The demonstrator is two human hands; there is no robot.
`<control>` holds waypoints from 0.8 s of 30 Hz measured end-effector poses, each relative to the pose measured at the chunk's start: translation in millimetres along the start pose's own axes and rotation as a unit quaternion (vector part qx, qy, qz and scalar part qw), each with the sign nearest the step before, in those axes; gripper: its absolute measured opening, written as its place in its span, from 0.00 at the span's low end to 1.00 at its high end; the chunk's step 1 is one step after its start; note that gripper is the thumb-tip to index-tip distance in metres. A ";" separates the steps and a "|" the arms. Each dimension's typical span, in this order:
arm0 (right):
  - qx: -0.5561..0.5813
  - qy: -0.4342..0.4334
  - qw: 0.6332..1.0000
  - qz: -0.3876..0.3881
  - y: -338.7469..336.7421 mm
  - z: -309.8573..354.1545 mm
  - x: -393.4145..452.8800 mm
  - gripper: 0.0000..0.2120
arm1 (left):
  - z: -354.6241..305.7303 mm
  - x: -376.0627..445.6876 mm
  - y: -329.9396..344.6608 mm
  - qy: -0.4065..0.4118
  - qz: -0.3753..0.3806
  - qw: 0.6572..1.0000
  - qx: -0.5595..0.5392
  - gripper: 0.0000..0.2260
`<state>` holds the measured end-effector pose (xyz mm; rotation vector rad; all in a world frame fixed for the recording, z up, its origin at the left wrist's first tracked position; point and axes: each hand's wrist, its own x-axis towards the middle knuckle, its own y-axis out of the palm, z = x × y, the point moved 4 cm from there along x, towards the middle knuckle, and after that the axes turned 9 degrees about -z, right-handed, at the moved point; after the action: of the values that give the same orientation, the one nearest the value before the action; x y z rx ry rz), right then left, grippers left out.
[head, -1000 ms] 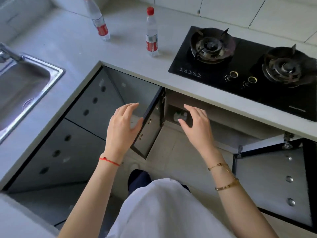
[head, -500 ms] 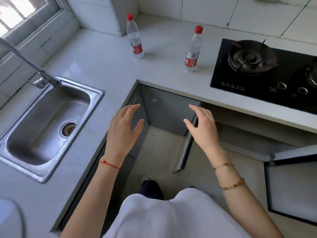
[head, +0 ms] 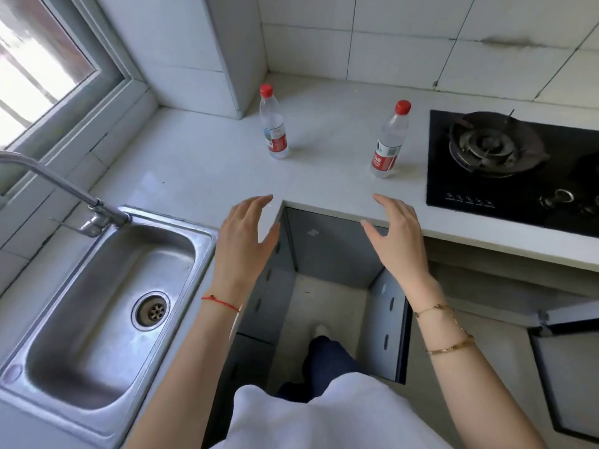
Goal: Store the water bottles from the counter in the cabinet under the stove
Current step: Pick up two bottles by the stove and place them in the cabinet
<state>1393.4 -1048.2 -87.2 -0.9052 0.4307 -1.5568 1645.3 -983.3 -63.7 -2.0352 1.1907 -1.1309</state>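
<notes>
Two clear water bottles with red caps and red labels stand upright on the white counter (head: 201, 163): the left bottle (head: 273, 124) near the back corner, the right bottle (head: 390, 142) just left of the black stove (head: 505, 163). My left hand (head: 241, 241) and my right hand (head: 398, 234) hover open at the counter's front edge, fingers spread, below the bottles and touching neither. Under the stove the cabinet stands open, with the left door (head: 387, 325) and the right door (head: 570, 367) swung out.
A steel sink (head: 97, 306) with a tap (head: 64, 189) lies at the left. A window (head: 42, 69) is at the upper left and a tiled wall (head: 421, 40) behind the counter. My legs stand on the floor between the grey cabinet fronts (head: 324, 247).
My view has risen from the open cabinet to the counter. Both hands have lifted from the cabinet doors up to the counter edge, toward the two bottles.
</notes>
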 end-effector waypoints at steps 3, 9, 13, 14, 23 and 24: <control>-0.010 0.004 1.000 -0.023 4.4 0.5 38.4 0.23 | 3.6 42.1 8.2 0.012 -0.004 1.000 0.002 0.20; -0.014 0.003 0.996 -0.087 1.3 -10.5 139.6 0.22 | -4.2 137.5 33.4 0.044 -0.029 0.999 0.007 0.20; -0.027 -0.008 0.994 -0.104 1.9 -23.9 206.6 0.21 | -11.2 199.5 56.9 0.048 -0.044 0.998 0.003 0.20; -0.030 -0.006 0.994 -0.104 3.7 -28.7 220.9 0.21 | -10.8 214.1 64.2 0.047 -0.045 0.998 0.005 0.20; -0.080 0.066 0.993 -0.051 27.9 -70.1 287.2 0.22 | 7.0 308.9 122.5 0.020 -0.032 0.998 0.047 0.19; -0.085 0.075 0.992 -0.046 29.9 -73.6 289.1 0.23 | 11.9 317.1 127.7 0.015 -0.027 0.998 0.056 0.19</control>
<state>1366.3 -1346.1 -67.6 -0.9533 0.6451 -1.6987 1682.8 -1322.4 -40.3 -1.9818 1.0670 -1.2292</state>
